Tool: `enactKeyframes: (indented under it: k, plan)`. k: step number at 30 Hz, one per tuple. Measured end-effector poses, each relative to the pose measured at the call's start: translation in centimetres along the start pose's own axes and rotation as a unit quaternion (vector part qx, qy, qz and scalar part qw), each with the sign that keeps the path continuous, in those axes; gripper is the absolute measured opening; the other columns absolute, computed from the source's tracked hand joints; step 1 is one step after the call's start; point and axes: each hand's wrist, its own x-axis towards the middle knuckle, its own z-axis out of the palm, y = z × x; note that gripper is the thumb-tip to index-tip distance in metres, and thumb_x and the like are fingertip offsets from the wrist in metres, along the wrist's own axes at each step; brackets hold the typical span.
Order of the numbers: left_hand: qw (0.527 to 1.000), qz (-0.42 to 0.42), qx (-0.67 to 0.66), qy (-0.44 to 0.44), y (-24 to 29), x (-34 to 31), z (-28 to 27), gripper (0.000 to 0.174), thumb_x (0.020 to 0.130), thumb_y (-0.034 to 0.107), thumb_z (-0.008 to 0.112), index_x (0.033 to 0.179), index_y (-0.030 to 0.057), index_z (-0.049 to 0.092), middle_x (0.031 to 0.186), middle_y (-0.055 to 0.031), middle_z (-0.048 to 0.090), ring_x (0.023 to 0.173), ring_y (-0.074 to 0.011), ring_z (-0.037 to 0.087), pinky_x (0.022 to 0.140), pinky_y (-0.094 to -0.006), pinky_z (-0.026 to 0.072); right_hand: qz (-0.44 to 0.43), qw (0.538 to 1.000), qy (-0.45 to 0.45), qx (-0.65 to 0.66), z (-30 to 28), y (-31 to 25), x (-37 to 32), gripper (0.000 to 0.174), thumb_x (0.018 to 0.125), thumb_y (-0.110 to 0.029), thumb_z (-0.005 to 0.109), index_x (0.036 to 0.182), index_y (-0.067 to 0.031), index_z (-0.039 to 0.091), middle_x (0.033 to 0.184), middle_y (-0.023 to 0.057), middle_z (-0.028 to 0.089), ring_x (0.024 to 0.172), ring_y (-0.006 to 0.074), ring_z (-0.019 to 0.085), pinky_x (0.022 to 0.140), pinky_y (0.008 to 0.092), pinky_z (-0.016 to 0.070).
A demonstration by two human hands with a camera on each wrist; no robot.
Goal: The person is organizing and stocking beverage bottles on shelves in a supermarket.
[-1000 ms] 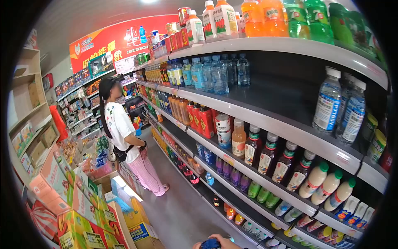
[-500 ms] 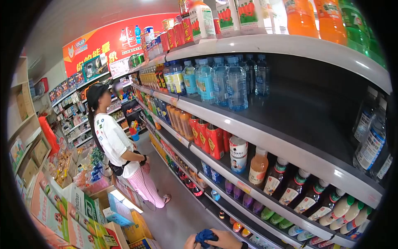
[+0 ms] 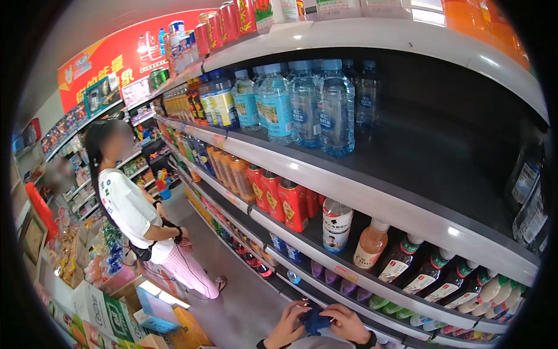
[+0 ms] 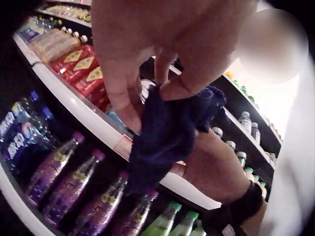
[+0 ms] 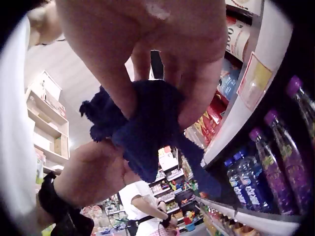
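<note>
A dark blue cloth is stretched between my two hands at the bottom of the head view. My left hand pinches its left side, and my right hand pinches the right side. Seen from the left wrist, the cloth hangs in folds below the left thumb and fingers. In the right wrist view, the right thumb and fingers grip the cloth near its top, and part of it dangles down. Black bands circle both wrists.
Shelves of drinks run along the right, with a white shelf edge close by. Blue-capped water bottles stand on an upper shelf. A person in a white shirt stands in the aisle at left. Cartons are stacked at lower left.
The head view has shifted closer to the shelves. My hands have risen further into view and moved apart, and the cloth, bunched up before, is now partly spread between them.
</note>
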Motion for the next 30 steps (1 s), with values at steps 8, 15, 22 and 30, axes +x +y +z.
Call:
enactKeyframes:
  k: [8,15,22,30]
  plan:
    - [0.934,0.288,-0.035,-0.208,4.7,11.4,-3.7,0.055,0.066,-0.012,0.052,0.117,0.0086,0.050,0.123,-0.0155,0.039,0.115,-0.0308,0.042,0.092,-0.0369,0.0405,-0.092,0.965,0.109,-0.218,-5.4,-6.3,3.6,0.037,0.055,-0.003,0.069,0.089,-0.0167,0.067,0.093,0.0071,0.054,0.087,0.0263,0.056,0.071,0.0366,0.0469]
    - [0.835,0.523,-0.044,-0.166,14.7,21.3,-4.3,0.032,0.073,-0.003,0.061,0.100,0.0138,0.057,0.112,-0.0110,0.046,0.093,-0.0246,0.051,0.072,-0.0295,0.0442,-0.077,0.870,0.227,-0.431,-12.5,-14.5,6.7,0.031,0.058,-0.010,0.072,0.087,-0.0179,0.069,0.089,0.0062,0.052,0.081,0.0252,0.055,0.067,0.0333,0.0454]
    - [0.809,0.578,-0.096,0.053,22.0,29.9,-1.4,0.024,0.068,-0.018,0.043,0.079,0.0020,0.051,0.097,-0.0134,0.052,0.086,-0.0287,0.054,0.073,-0.0306,0.0441,-0.104,0.775,0.389,-0.488,-19.3,-15.5,12.9,0.044,0.072,0.014,0.048,0.105,-0.0100,0.063,0.107,0.0142,0.051,0.098,0.0293,0.054,0.082,0.0354,0.0444]
    - [0.848,0.516,0.042,0.114,16.7,29.9,-3.4,0.011,0.079,0.003,0.055,0.087,0.0076,0.061,0.100,-0.0106,0.056,0.096,-0.0287,0.053,0.083,-0.0365,0.0413,-0.074,0.829,0.322,-0.451,-17.3,-13.3,12.4,0.037,0.081,-0.010,0.058,0.118,-0.0098,0.053,0.118,0.0125,0.048,0.107,0.0320,0.048,0.090,0.0366,0.0401]
